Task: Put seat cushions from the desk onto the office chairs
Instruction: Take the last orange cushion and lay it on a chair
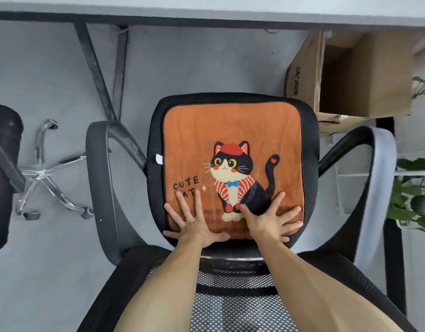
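Note:
An orange seat cushion (230, 130) with a black-and-white cat in a red hat and the words "CUTE CAT" lies flat on the seat of a black mesh office chair (309, 144). My left hand (194, 224) rests flat on the cushion's near left edge, fingers spread. My right hand (269, 221) presses flat on its near right part, fingers spread too. Both arms reach over the chair's mesh backrest (230, 295). The grey desk (206, 10) runs along the top of the view.
A second black chair (5, 149) with a chrome star base (44, 173) stands at the left. An open cardboard box (345, 75) sits under the desk at the right. Green potted plants (412, 195) and a white wire rack crowd the right edge. Black desk legs (96, 73) slant behind the chair.

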Demonstrator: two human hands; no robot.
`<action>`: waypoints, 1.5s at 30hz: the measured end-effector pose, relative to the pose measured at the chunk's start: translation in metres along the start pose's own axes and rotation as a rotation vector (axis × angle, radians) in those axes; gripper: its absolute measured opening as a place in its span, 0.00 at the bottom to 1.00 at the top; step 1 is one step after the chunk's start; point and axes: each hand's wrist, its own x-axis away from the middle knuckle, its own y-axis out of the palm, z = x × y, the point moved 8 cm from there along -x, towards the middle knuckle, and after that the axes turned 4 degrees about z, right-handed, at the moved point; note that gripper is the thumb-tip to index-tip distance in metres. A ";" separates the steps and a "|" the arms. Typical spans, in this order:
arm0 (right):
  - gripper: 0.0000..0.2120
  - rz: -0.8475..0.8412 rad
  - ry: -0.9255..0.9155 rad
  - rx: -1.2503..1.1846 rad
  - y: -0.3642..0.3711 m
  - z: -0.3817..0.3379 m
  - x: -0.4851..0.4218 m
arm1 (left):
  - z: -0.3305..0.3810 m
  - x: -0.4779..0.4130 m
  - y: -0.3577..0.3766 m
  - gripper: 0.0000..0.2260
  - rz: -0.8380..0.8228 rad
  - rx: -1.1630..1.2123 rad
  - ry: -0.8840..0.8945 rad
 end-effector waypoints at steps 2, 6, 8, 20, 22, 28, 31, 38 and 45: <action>0.59 -0.029 0.006 0.021 -0.009 0.001 0.004 | -0.002 0.002 -0.005 0.68 -0.025 -0.045 0.017; 0.51 0.018 -0.042 0.085 -0.041 0.007 0.007 | -0.018 0.007 -0.024 0.61 0.027 -0.192 0.115; 0.40 0.071 -0.045 0.045 -0.057 0.008 0.005 | -0.023 0.011 -0.044 0.52 0.151 -0.209 0.168; 0.20 0.164 0.143 -0.058 -0.093 0.031 -0.029 | -0.055 -0.017 -0.096 0.17 0.594 0.195 -0.032; 0.16 0.168 0.161 -0.074 -0.094 0.033 -0.029 | -0.057 -0.021 -0.100 0.11 0.622 0.200 -0.009; 0.15 0.178 0.221 -0.091 -0.091 0.037 -0.026 | -0.059 -0.020 -0.106 0.06 0.686 0.345 0.016; 0.19 0.176 0.256 -0.115 -0.087 0.039 -0.022 | -0.058 -0.018 -0.112 0.06 0.727 0.374 0.026; 0.14 0.207 0.270 -0.221 -0.090 0.040 -0.023 | -0.061 -0.025 -0.116 0.06 0.722 0.451 0.001; 0.13 0.228 0.265 -0.225 -0.091 0.036 -0.027 | -0.057 -0.028 -0.117 0.06 0.698 0.444 -0.006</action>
